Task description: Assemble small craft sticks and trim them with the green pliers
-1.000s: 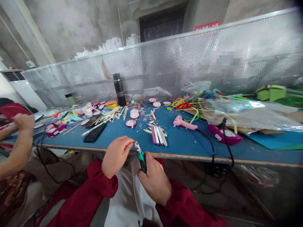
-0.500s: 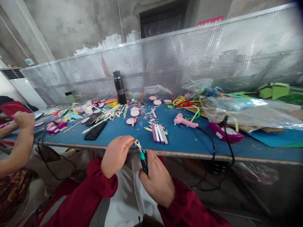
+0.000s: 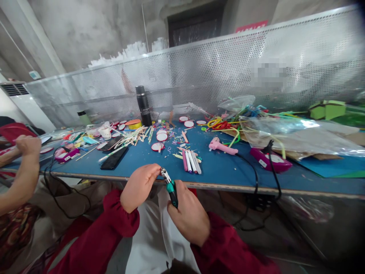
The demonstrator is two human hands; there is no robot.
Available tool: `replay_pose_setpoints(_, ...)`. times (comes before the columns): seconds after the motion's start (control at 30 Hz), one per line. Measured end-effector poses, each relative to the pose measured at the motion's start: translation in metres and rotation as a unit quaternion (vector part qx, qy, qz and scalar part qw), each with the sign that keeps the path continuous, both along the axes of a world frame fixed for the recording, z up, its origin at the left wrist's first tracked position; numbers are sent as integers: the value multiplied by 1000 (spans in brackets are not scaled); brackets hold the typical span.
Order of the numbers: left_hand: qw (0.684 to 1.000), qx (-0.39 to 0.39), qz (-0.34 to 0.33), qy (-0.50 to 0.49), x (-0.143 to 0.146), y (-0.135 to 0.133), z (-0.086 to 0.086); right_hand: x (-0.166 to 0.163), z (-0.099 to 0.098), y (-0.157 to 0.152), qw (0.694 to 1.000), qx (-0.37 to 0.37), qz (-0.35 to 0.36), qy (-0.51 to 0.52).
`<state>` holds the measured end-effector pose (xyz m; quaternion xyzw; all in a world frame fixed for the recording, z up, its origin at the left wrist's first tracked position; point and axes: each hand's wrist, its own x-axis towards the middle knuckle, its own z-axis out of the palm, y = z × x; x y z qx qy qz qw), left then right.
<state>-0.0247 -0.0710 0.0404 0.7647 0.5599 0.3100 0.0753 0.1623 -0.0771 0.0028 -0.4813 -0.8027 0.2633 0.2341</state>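
My right hand [image 3: 190, 213] is wrapped round the green and black handles of a pair of pliers [image 3: 171, 188], held over my lap at the table's front edge. Their metal jaws point up and left, reaching the fingertips of my left hand [image 3: 140, 187]. The left fingers are pinched together at the jaws; whatever they grip is too small or hidden to make out. Just beyond the hands lie several markers [image 3: 191, 161] side by side on the blue table [image 3: 148, 158].
A pink glue gun [image 3: 222, 146] and a purple box [image 3: 270, 160] with black cables lie to the right. A black phone [image 3: 114, 158], wooden sticks [image 3: 138, 136] and a black bottle [image 3: 143, 106] stand or lie left. Another person's arm [image 3: 27, 171] is at far left.
The view has shifted very slightly. Both hands and the pliers keep nearly the same pose, with no clear change in what they hold.
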Motion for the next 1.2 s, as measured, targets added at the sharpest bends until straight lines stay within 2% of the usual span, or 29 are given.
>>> replay_pose_setpoints(0.1, 1000, -8, 5, 3, -3, 8, -5, -3, 0, 5, 1000, -26, -5, -6)
replay_pose_setpoints(0.2, 1000, -21, 4, 8, -7, 14, -5, -4, -2, 12, 997, -64, 13, 30)
replay_pose_setpoints(0.53, 998, -43, 20, 41, -7, 10, 20, 5, 8, 21, 977, -124, 93, 147)
replay_pose_setpoints(0.77, 996, -68, 35, 55, -7, 5, 21, 6, -2, 23, 928, -237, 144, 249)
replay_pose_setpoints(1.0, 993, -74, 60, 68, -6, 2, 22, 5, -6, 24, 903, -305, 135, 271)
replay_pose_setpoints(1.2, 993, -90, 59, 40, -8, 13, 15, 1, -7, 32, 879, -365, 106, 288)
